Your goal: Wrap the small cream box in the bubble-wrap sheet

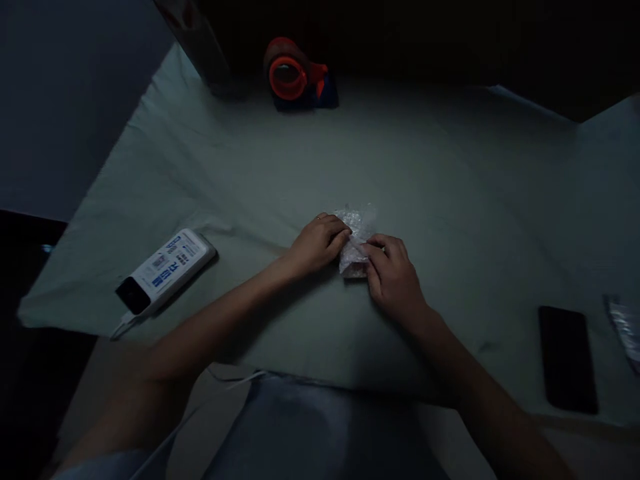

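A small bundle of clear bubble wrap [354,250] lies on the cloth-covered table in front of me, its top end loose and crumpled. What is inside it, if anything, I cannot make out. From the left side, my left hand [323,241] grips the wrap with bent fingers, thumb toward its middle. My right hand [394,275] pinches the opposite edge between thumb and fingers. Both hands are closed on the wrap and low over the cloth.
A red and blue tape dispenser [295,77] stands at the back. On the left lies a white power bank [167,270] with a cable. A black phone [568,360] is at the right, beside a silvery packet [626,327]. A pale green cloth [450,200] covers the table.
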A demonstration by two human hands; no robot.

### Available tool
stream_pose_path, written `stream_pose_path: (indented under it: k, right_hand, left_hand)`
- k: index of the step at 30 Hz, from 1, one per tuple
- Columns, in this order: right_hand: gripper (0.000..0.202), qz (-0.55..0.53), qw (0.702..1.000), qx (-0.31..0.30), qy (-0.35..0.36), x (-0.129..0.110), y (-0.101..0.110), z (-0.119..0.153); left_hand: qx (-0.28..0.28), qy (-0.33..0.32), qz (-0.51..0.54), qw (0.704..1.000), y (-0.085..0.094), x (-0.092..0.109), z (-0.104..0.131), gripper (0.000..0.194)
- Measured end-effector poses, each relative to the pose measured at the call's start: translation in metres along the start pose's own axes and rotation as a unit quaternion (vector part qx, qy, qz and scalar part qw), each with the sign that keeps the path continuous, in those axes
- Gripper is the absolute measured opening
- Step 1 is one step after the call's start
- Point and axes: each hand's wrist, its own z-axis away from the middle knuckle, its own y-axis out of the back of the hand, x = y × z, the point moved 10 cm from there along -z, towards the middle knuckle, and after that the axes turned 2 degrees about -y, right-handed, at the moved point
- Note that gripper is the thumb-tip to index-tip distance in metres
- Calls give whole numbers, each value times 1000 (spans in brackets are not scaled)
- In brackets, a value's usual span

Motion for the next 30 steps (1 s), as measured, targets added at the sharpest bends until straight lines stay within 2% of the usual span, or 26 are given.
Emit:
stream_pose_path:
  k: [5,9,12,16,19,22,30]
  right_hand:
    - [32,16,999,20,38,-12,4,9]
    - [31,24,999,29,37,-18,7,17]
    - [30,26,999,24,36,-22,7,21]
    - [38,47,998,-13,30,-21,0,22]
    - [41,83,995,-50,30,-19,-7,18]
    - [42,112,992,-54,38,-19,-7,10]
    - [43,112,988,-90,47,-18,-8,1]
  left_hand:
    - [-29,126,88,988,-3,-10,-17,42]
    - [-43,207,127,969,-15,-16,-17,28]
    - [-15,202,102,974,-15,-15,-16,15]
    - [27,200,39,979,-6,-20,-12,8]
    - [23,209,24,977,-5,-26,-12,8]
    - [20,201,20,979,-4,-27,-13,9]
    - [25,151,66,986,-2,-26,-12,9]
